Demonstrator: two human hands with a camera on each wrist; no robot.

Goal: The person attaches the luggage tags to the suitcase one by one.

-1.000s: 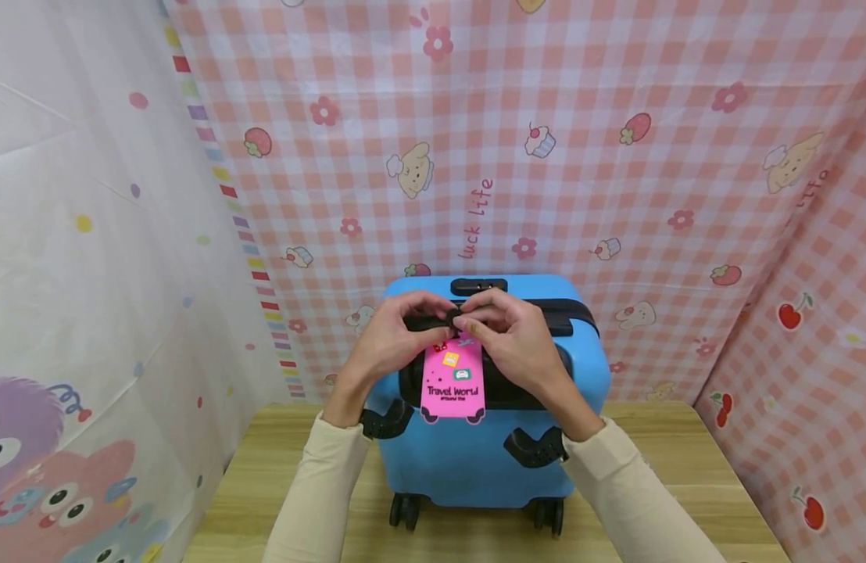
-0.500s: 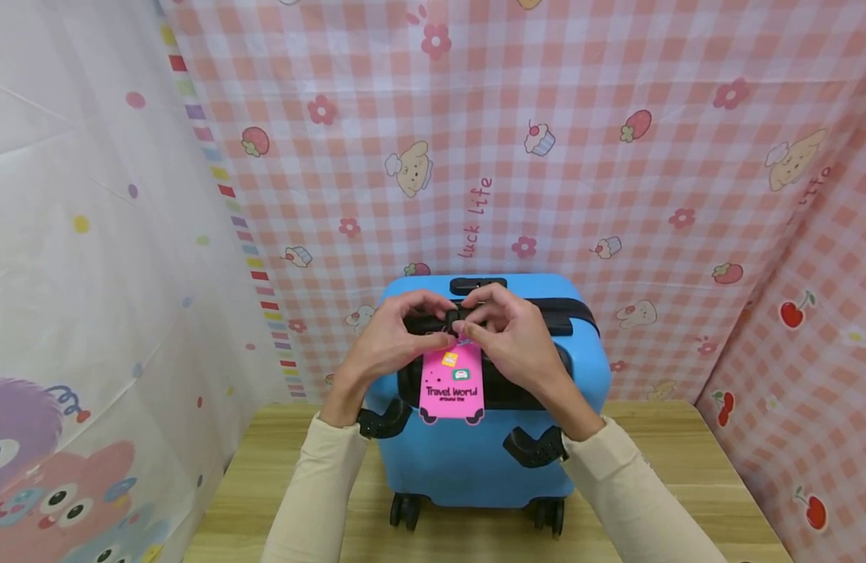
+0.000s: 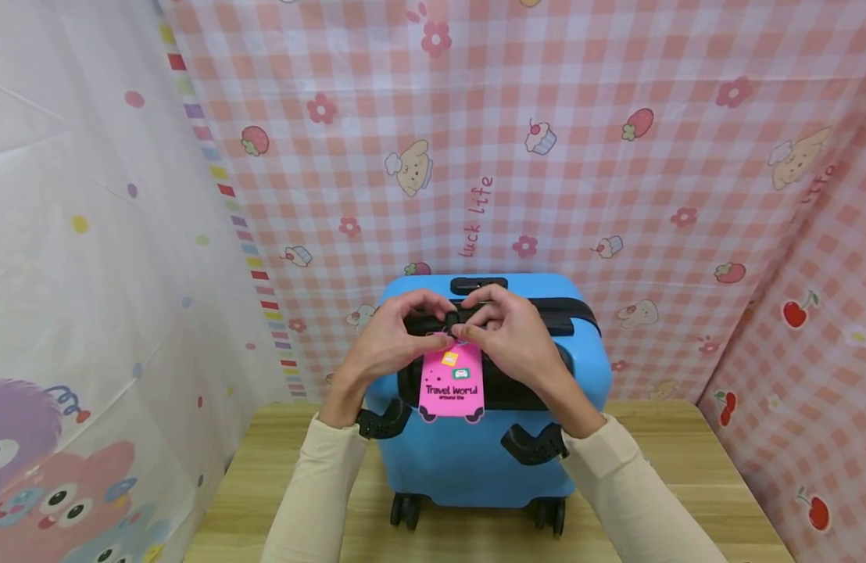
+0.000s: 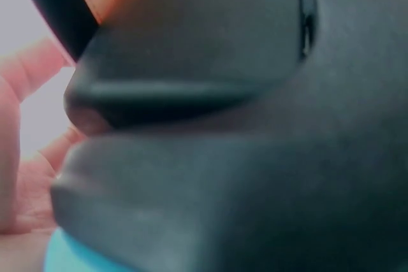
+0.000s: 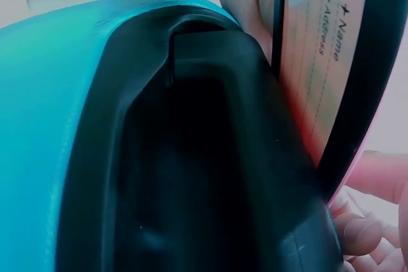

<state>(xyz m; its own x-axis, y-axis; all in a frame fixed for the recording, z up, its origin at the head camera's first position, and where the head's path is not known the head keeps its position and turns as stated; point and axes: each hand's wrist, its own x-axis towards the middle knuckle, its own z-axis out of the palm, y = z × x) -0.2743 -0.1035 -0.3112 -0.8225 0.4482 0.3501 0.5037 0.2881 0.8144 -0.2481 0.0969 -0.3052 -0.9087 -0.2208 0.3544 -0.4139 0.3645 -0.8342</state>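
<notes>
A pink luggage tag (image 3: pixel 450 393) printed "Travel World" hangs in front of the black side handle of a blue suitcase (image 3: pixel 468 457). My left hand (image 3: pixel 391 335) pinches at the tag's top with its thumb, fingers arched above. My right hand (image 3: pixel 515 340) pinches the short black strap (image 3: pixel 452 319) from the other side, thumb and fingertips close to the left ones. Fingertips partly hide the strap and its fastening. In the right wrist view, the tag's back shows a name-and-address card (image 5: pixel 325 49) beside the black handle (image 5: pixel 255 113).
The suitcase stands upright on a wooden table (image 3: pixel 278 469), its black wheels (image 3: pixel 405 510) at the near side. A combination lock (image 3: pixel 478 285) sits on its top. Pink checked cloth (image 3: pixel 581 188) hangs behind and at right, a white patterned sheet (image 3: pixel 123 274) at left.
The left thumb has slid a little over the tag's top and covers the red print there. Fingertips have shifted slightly at the strap. The suitcase has stayed in place.
</notes>
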